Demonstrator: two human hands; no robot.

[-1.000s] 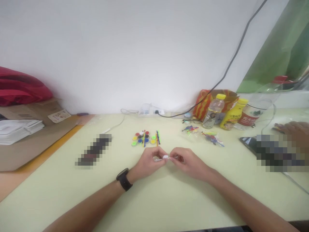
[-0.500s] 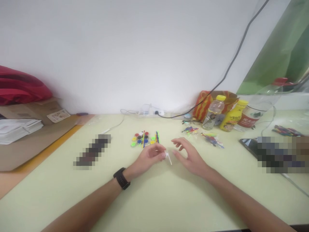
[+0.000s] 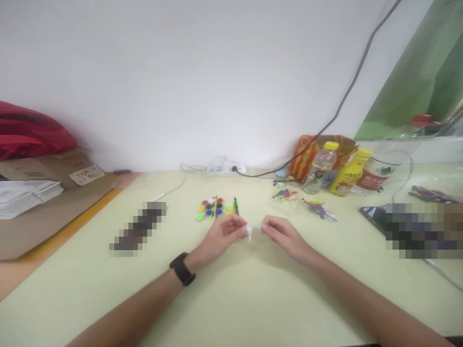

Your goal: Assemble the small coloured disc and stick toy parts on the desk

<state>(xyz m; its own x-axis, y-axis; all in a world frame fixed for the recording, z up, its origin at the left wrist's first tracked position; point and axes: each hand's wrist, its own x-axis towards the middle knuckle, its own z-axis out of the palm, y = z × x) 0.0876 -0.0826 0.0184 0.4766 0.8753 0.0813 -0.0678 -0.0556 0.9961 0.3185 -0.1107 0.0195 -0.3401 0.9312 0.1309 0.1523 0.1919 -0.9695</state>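
Note:
Between thumb and fingertips, my left hand [image 3: 227,236] pinches a small white plastic piece [image 3: 250,233] with a thin stem pointing down. A short gap to the right, my right hand [image 3: 284,237] has its thumb and fingers drawn together. Whether anything is in that pinch cannot be made out. Just beyond my left hand lie small round pieces [image 3: 209,206] in red, yellow, black, blue, white and green. Thin coloured sticks [image 3: 236,206] lie beside them.
Clear bags of coloured plastic parts [image 3: 318,208] lie to the right. Behind them stand a clear bottle [image 3: 320,168], a yellow bottle [image 3: 350,172] and a large jug [image 3: 376,176]. A power strip [image 3: 226,167] sits by the wall. Cardboard [image 3: 54,207] is at left.
My right hand's fingers have closed from a spread pose, staying apart from my left. The white piece's stem has swung from slanting right to nearly straight down. My left hand keeps its pinch.

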